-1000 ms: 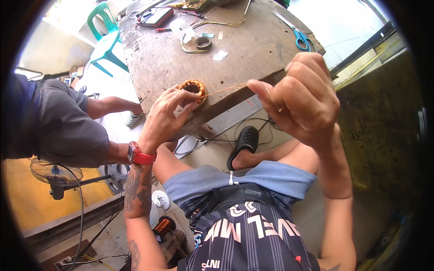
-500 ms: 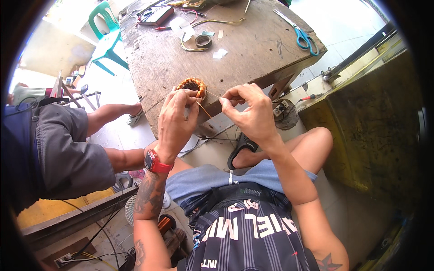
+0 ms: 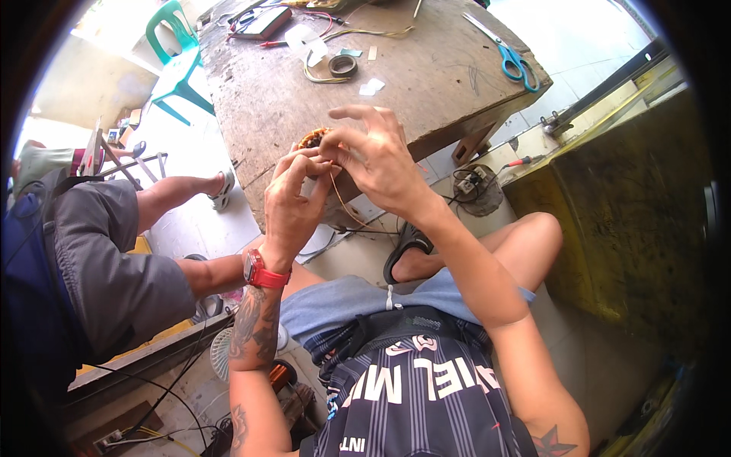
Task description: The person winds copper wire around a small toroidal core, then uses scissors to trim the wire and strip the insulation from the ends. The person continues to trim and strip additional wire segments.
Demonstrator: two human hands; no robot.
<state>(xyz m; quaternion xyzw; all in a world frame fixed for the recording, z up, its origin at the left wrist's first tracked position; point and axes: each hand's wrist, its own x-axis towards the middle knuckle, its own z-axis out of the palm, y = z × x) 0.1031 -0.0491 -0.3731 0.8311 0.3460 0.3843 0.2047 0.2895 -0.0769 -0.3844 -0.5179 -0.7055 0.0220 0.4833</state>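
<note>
A ring-shaped motor stator wound with copper wire (image 3: pixel 311 140) is at the near edge of the wooden table, mostly covered by my hands. My left hand (image 3: pixel 292 194) is closed around its near side, fingers bent and thumb against it. Over its right side reaches my right hand (image 3: pixel 381 164), with thumb and index finger curled together at the windings and the other fingers raised. What that pinch holds is too small to make out. From beside the left fingertips an orange-brown wire (image 3: pixel 345 204) hangs below the table edge.
On the wooden table (image 3: pixel 251 99) are a tape roll (image 3: pixel 343 66), blue-handled scissors (image 3: pixel 514 65), a dark meter (image 3: pixel 261 23) and paper scraps. A green chair (image 3: pixel 175 68) stands beyond. Another person in grey shorts (image 3: pixel 122 251) is close on my left. A wire spool (image 3: pixel 282 373) lies below.
My right hand has moved left and up, from holding a thin strand out to the right to curling over the stator. The left hand stays on it. The other person has shifted slightly.
</note>
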